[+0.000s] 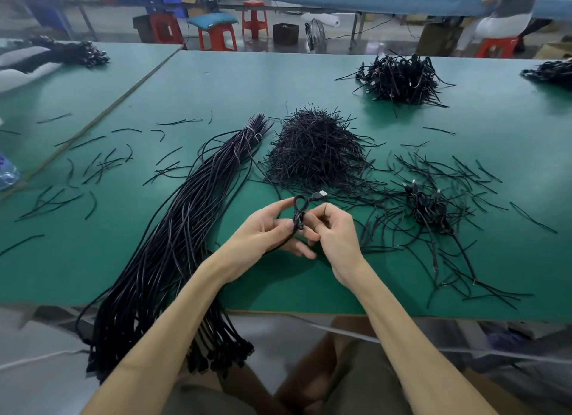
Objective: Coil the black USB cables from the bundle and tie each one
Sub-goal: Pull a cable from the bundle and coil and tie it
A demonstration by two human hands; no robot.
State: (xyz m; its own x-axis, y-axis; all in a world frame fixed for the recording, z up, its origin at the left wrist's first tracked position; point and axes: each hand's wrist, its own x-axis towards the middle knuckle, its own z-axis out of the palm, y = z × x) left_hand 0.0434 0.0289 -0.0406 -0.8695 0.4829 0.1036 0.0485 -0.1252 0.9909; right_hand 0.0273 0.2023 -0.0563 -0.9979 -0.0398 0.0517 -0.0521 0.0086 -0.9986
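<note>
Both hands hold one black USB cable (299,212) above the green table (216,83). The cable forms a small loop, and its silver plug (322,194) sticks out to the upper right. My left hand (266,232) pinches the loop from the left; my right hand (332,232) grips it from the right. The cable's tail runs down under my left palm. To the left lies the long bundle of black cables (173,238), tied with a white band near its far end and hanging over the table's near edge. A mound of black twist ties (315,148) sits just beyond my hands.
A few coiled cables (433,207) lie to the right among scattered loose ties. A heap of finished coils (399,77) sits at the far right, with more piles at the far left (68,54) and the right edge (551,71). A person sits at the bench behind.
</note>
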